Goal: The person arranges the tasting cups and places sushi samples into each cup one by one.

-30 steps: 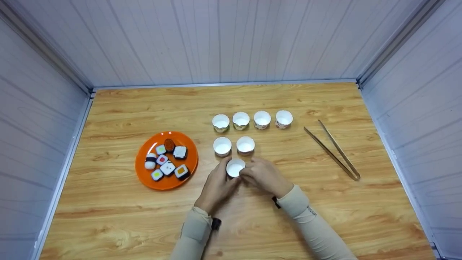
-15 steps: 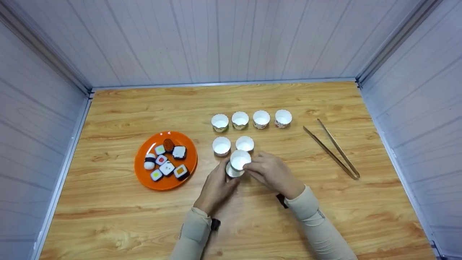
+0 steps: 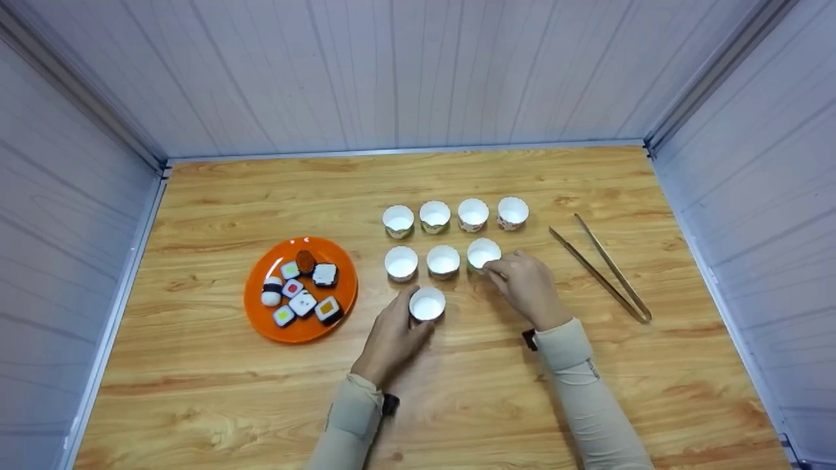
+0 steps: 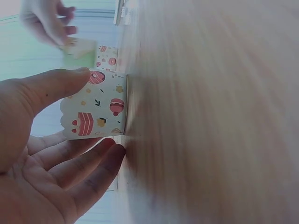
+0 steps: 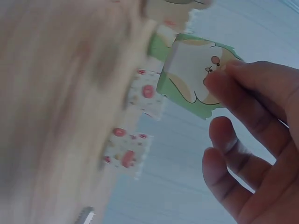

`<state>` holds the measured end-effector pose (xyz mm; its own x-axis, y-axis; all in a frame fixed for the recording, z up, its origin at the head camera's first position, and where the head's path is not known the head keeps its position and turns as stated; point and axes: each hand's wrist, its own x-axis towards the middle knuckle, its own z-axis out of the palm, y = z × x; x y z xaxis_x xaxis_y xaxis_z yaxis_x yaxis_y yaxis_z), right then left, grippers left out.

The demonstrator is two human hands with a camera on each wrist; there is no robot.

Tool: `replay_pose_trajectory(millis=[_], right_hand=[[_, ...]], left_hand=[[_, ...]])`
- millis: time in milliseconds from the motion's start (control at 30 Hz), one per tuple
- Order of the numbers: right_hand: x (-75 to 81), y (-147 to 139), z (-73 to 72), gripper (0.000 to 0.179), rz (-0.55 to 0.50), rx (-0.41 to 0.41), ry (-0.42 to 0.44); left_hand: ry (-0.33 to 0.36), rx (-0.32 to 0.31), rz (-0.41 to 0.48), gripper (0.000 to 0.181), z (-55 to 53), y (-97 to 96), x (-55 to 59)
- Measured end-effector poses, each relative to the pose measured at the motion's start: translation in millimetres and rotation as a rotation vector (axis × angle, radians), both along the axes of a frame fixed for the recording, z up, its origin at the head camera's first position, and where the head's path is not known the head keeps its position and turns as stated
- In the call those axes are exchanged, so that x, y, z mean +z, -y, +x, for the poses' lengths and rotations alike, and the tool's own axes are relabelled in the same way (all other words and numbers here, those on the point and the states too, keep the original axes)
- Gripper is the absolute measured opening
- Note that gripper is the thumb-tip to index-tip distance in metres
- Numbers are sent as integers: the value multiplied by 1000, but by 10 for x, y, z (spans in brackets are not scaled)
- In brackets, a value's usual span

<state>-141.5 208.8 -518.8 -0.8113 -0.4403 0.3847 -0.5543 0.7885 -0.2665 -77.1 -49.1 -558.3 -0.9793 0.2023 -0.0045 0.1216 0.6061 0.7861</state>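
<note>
My left hand holds a white paper baking cup near the front, thumb on one side and fingers on the other. Red cakes and doughnuts decorate this cup in the left wrist view, where it stands on the table. With thumb and forefinger, my right hand pinches the rim of a green baking cup bearing an animal drawing. This green cup is tilted in the right wrist view and appears just off the table, at the right of two other baking cups.
Behind is a row of several more baking cups. An orange plate on the left carries several sushi pieces. Metal tongs lie on the right. Panel walls enclose the table at the back and sides.
My right hand has lifted the green cup out of the one in my left hand and carried it right and away, beside the second row. My left hand has stayed in place.
</note>
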Motion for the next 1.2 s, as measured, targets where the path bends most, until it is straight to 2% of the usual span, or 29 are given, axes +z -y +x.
replay_pose_trajectory(millis=[300,500,633,767,867,1033,1200], right_hand=[[-174,42,-89,5,66,-74,100],[-173,50,-91,8,82,-90,118],[-99,71,-26,10,74,-74,98],[42,164,100,10,28,-13,39],[98,287,202,10,-18,101,14],[20,521,331,14,9,308,47],[-117,672,392,5,134,337,79]], left_hand=[[24,6,11,64,-13,-1,0],[40,6,18,63,-21,3,3],[45,7,24,63,-19,2,-3],[41,7,25,64,-18,7,-9],[36,7,23,64,-17,13,-7],[-7,1,17,63,-4,20,-2],[-57,-6,10,61,5,18,-6]])
